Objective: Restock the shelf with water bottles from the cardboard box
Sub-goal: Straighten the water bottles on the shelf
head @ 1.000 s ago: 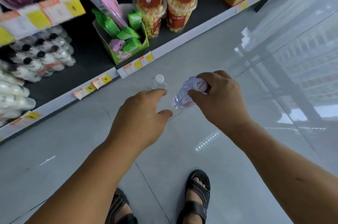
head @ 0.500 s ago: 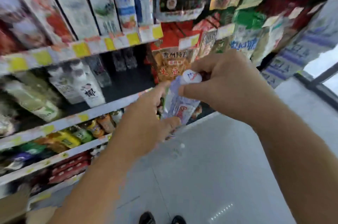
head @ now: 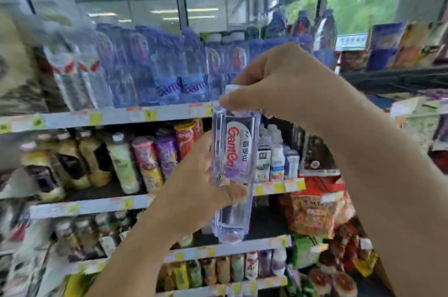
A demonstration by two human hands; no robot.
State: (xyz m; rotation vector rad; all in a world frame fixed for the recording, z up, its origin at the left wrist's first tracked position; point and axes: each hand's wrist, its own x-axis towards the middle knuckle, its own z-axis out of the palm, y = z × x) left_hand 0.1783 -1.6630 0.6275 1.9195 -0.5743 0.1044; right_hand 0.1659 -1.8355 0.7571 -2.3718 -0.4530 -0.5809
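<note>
I hold one clear square water bottle (head: 234, 170) with a red-lettered label upright in front of the shelving. My right hand (head: 278, 83) grips it at the white cap from above. My left hand (head: 206, 183) wraps the lower body, thumb across the front. The top shelf (head: 109, 117) just behind carries a row of similar water bottles (head: 167, 71) with blue-violet labels; the held bottle's cap is level with that shelf's edge. The cardboard box is out of view.
Lower shelves hold drink bottles and cups (head: 126, 163), small cartons (head: 276, 163) and snack bags (head: 312, 212). Price tags line the shelf edges. A window (head: 363, 1) and more goods (head: 400, 44) lie to the right.
The view swung up from the floor to the top shelves. Both hands lifted the bottle from low down to upright at top-shelf height, and the left hand closed around its lower body.
</note>
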